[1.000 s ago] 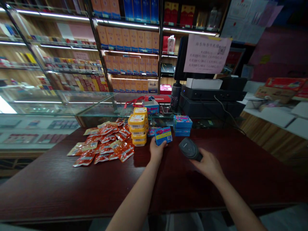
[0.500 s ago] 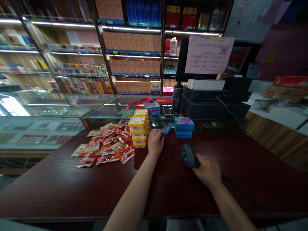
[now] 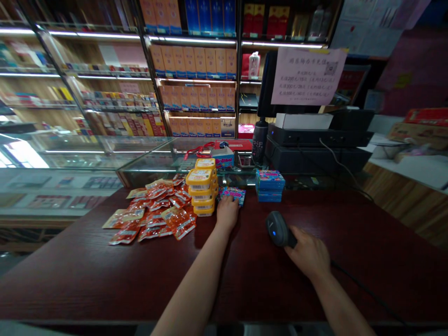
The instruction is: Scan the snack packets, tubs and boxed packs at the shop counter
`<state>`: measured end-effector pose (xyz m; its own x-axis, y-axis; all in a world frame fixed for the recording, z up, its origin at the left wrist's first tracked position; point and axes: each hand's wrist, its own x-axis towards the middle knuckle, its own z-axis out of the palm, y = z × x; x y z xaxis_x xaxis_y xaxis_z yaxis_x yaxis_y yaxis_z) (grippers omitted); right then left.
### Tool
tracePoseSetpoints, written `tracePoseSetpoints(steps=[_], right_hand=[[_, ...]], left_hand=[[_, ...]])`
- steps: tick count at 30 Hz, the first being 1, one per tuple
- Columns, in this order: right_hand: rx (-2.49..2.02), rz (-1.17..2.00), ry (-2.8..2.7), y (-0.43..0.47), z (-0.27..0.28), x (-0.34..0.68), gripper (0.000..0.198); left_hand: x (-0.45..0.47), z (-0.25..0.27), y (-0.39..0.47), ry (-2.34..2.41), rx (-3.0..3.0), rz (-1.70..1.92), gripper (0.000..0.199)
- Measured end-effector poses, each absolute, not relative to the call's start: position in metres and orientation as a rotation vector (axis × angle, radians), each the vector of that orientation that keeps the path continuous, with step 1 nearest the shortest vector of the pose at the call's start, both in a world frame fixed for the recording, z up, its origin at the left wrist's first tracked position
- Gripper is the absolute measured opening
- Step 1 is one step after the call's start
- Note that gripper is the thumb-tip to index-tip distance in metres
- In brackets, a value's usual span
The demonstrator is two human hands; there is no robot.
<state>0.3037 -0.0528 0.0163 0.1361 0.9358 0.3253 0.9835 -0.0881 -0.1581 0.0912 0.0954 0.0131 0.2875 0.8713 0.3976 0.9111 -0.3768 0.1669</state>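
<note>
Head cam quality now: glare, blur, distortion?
Head view, back: shelf lights glare white, shelf posts lean toward the left. Head view, left: shiny highlights on the orange packets. Head view, right: smallest print on the sign unreadable. Head view, center: scanner outline clear, right hand slightly soft.

The scanner [image 3: 277,228] looks like smooth, matt plastic; the stacked blue packets [image 3: 269,186] have a glossy printed finish. Orange sachets [image 3: 180,219] are shiny, crinkled film, the yellow tubs [image 3: 201,192] smooth plastic, the table [image 3: 115,280] sleek dark wood grain, the sign [image 3: 308,77] matt paper.
</note>
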Motion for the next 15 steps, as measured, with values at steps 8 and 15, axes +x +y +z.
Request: tracePoseSetpoints(steps=[8,15], right_hand=[[-2.101,-0.177,-1.864,-0.053,0.018,0.303,0.019],[-2.114,-0.174,-1.879,-0.052,0.017,0.305,0.023]], left_hand=[[0.093,0.004,0.103,-1.781,-2.331,-0.726,0.037],[0.083,-0.01,0.11,-1.742,-2.448,-0.961,0.043]])
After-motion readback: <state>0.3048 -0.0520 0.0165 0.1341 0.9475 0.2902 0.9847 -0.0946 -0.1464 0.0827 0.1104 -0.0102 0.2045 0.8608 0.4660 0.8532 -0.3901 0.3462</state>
